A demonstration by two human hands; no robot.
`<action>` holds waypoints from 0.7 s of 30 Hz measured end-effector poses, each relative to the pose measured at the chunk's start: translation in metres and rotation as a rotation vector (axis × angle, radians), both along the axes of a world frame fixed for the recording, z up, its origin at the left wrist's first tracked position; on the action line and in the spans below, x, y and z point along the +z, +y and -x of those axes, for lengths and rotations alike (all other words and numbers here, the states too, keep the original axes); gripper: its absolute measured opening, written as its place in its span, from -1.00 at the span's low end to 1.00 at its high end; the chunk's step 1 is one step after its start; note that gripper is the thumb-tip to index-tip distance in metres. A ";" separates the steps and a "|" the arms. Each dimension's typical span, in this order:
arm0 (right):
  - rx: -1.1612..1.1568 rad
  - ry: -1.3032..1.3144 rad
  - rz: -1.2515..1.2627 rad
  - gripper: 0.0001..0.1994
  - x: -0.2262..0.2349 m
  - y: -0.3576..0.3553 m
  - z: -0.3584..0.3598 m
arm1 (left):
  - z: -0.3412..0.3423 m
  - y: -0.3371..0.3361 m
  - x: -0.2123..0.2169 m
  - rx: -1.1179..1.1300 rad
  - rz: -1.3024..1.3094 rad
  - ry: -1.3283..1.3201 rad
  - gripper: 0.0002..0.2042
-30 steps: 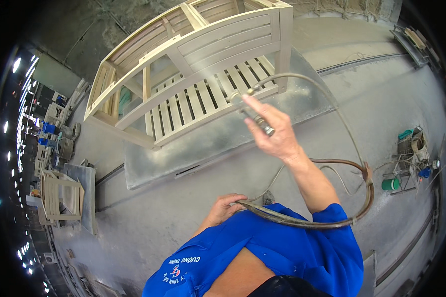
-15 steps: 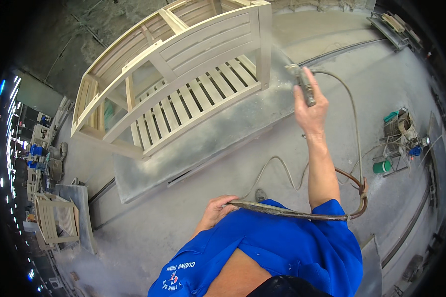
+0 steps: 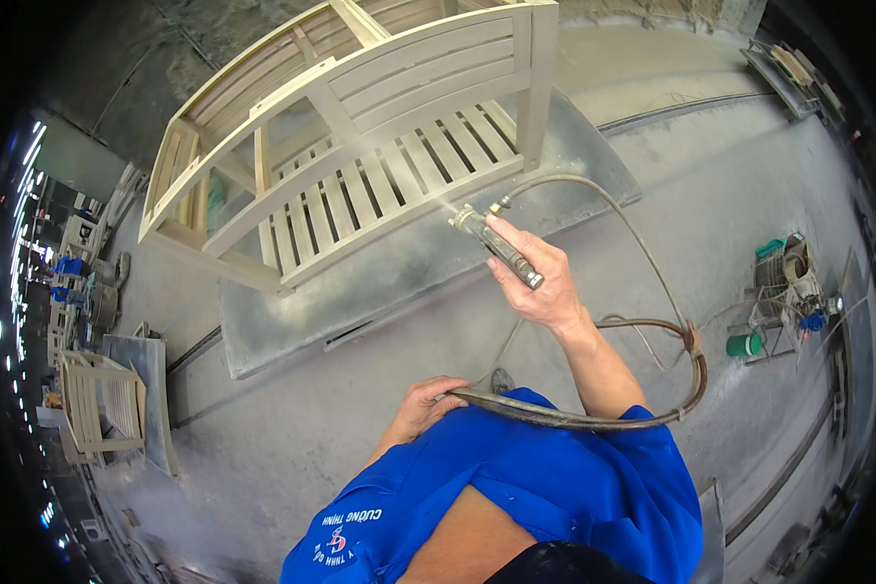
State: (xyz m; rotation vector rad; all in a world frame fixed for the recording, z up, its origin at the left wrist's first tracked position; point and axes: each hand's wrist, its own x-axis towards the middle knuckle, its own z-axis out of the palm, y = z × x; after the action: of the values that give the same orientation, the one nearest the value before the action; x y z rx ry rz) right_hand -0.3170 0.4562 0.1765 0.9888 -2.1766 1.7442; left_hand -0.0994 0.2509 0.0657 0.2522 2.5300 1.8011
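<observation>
My right hand [image 3: 552, 288] is closed around a metal spray gun [image 3: 498, 247], its nozzle toward the wooden furniture frame [image 3: 428, 73]. A faint pale mist leaves the nozzle near the frame's lower front rail. The gun stays apart from the wood. Down by my waist, my left hand [image 3: 426, 403] grips a bundled hose [image 3: 574, 421], which runs across my front and loops up on the right. A thinner line [image 3: 642, 229] arcs from there to the gun. The frame has a slatted lower shelf [image 3: 399, 173] and stands on a grey flat platform [image 3: 263, 336].
To the right stand a metal stand with a container [image 3: 793, 273] and a green bucket [image 3: 745, 346]. Another slatted wooden piece [image 3: 102, 409] sits at the left. Boards [image 3: 793, 73] lie at the far right. Hose also trails over the dusty floor.
My right hand has carried the spray gun left and nearer to me, from beside the frame's right end to before its lower rail. My left hand keeps its hold on the hose.
</observation>
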 end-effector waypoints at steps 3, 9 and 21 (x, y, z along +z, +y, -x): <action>-0.187 0.134 0.034 -0.48 -0.003 0.010 0.010 | -0.003 0.000 0.003 0.001 -0.003 0.000 -0.65; -0.569 0.075 0.128 -0.50 0.009 0.064 0.039 | -0.012 0.002 0.009 0.056 0.011 -0.029 -0.65; -0.048 0.109 0.031 -0.44 -0.030 -0.008 -0.013 | -0.005 0.004 0.011 -0.005 -0.068 -0.066 -0.65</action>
State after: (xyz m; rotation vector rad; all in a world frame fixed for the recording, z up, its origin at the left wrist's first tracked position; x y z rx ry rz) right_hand -0.3040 0.4481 0.1462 0.9913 -2.0824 1.6574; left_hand -0.0944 0.2549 0.0763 0.1978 2.4249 1.8641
